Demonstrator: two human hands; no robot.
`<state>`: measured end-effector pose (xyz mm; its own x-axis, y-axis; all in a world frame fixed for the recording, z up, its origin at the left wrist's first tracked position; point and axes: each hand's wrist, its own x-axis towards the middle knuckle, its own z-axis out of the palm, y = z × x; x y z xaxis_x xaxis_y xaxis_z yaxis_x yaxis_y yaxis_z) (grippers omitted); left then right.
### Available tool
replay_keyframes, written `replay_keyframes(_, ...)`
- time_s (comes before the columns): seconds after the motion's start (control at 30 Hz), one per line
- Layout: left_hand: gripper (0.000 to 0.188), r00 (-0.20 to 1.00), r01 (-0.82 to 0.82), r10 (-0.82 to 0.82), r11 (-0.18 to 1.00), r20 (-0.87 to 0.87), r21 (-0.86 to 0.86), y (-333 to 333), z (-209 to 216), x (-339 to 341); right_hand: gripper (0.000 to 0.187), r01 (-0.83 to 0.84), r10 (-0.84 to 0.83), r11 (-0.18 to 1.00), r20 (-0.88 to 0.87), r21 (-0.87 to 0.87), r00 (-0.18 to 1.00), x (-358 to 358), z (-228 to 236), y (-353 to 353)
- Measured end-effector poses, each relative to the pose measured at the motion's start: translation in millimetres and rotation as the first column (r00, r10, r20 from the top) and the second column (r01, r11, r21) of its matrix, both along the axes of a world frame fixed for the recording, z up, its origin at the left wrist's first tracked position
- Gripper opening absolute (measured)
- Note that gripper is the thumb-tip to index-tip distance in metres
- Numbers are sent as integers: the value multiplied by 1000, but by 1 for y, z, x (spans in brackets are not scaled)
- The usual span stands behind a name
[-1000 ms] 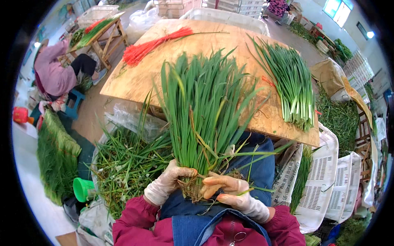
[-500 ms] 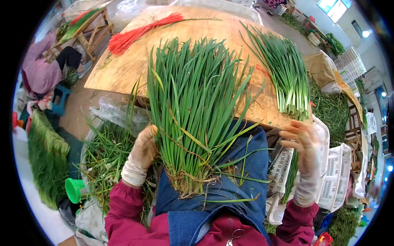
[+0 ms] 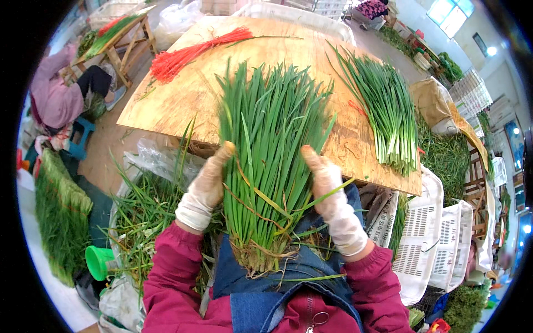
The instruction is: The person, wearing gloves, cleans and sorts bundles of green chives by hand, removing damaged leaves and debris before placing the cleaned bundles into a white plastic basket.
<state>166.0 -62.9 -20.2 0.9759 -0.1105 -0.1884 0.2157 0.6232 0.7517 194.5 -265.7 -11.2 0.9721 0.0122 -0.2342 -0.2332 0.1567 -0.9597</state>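
1. My gloved left hand (image 3: 206,186) is at the left side of the garlic chive bunch (image 3: 272,166), my right hand (image 3: 328,186) at its right.
2. I cannot tell whether either grips.
3. The bunch's root end is over my denim apron (image 3: 226,272).

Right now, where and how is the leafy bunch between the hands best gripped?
Probably low on the leafy bunch, just above the roots, left hand and right hand coming from opposite sides: it narrows there while its leaves fan out above.
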Motion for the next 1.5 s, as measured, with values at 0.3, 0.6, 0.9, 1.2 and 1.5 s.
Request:
replay_keyframes(0.3,41,956,277,-275,961,-102,7,-19,11,5,44,-91,130,939,-98,332,987,-1,12,38)
replay_keyframes(0.6,40,838,-48,-225,877,497,478,-30,140,32,50,-135,58,986,558,98,828,16,143,45)
replay_keyframes(0.9,36,532,-300,-220,854,818,425,-36,228,115,33,-104,193,981,852,-163,488,93,239,26)
replay_keyframes(1.2,55,625,-299,-205,828,753,474,-40,196,158,35,-243,275,957,769,-160,576,134,217,17)
replay_keyframes(1.5,33,621,-316,-345,711,704,628,-46,211,160,36,-242,417,909,702,-340,578,137,231,16)
